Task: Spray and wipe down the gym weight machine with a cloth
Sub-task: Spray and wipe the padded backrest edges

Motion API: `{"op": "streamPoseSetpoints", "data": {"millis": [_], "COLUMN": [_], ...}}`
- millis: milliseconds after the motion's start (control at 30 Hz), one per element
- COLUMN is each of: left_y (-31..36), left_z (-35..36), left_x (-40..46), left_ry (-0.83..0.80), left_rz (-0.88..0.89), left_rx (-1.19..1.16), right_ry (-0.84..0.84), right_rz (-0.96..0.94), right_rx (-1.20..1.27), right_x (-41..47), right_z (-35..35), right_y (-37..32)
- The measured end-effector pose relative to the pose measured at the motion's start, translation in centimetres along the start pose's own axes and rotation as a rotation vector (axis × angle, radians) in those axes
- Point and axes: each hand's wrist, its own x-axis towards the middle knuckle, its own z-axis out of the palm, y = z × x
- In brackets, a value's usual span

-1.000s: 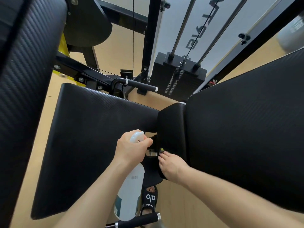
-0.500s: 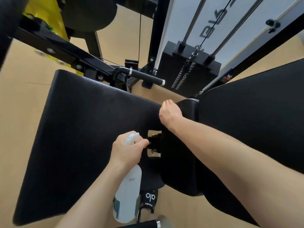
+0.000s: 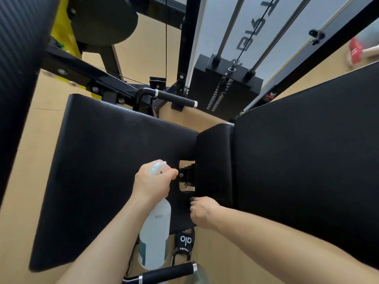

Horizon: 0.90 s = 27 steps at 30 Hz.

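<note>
The weight machine's black seat pad (image 3: pixel 102 171) lies left of centre, and its long back pad (image 3: pixel 297 160) fills the right. Between them sit a narrow black pad (image 3: pixel 213 160) and a shiny metal bracket (image 3: pixel 186 175). My left hand (image 3: pixel 151 183) grips the head of a white spray bottle (image 3: pixel 154 232), nozzle pointing at the bracket. My right hand (image 3: pixel 203 212) rests low at the narrow pad's near end, fingers curled round a small dark bit of cloth (image 3: pixel 192 199) that is mostly hidden.
A black weight stack (image 3: pixel 225 87) with guide rods stands behind the pads. A grip handle (image 3: pixel 174 98) juts out at the seat's far edge, another handle (image 3: pixel 170 272) at the bottom. A black slipper (image 3: pixel 184 240) shows on the wooden floor. Someone's red shoe (image 3: pixel 355 50) is at the top right.
My right hand went up to the far end of the narrow pad, then came back down to its near end. My left hand stayed on the bottle.
</note>
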Motion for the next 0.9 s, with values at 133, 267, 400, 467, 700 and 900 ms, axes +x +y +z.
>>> {"op": "streamPoseSetpoints", "data": {"millis": [133,267,400,467,700,900], "left_y": [0.1,0.1,0.0,0.0,-0.4,-2.1], "left_z": [0.0,0.4,1.0,1.1,0.9,0.4], "left_x": [-0.3,-0.5,-1.2,-1.5,-3.0,-4.5], "left_ry": [-0.013,-0.021,-0.028,-0.035,-0.048,0.091], "left_rz": [0.020,0.037,0.050,0.050,0.056,0.021], "left_rx": [-0.002,0.013,0.045,0.038,0.058,0.033], "right_ry": [0.090,0.314,0.239,0.196,0.210,0.148], "right_rz": [0.167,0.572,0.704,0.779,0.721,0.552], "right_rx": [0.114,0.287,0.006,-0.134,-0.194,-0.156], "right_x": [-2.9,-7.6,-10.6,-10.6,-10.5,-10.1], "right_z": [-3.6,-8.2,-8.9,-7.9,-3.4,-0.8], "right_y": [5.7,16.1,17.2,14.4,3.5,-4.5]}}
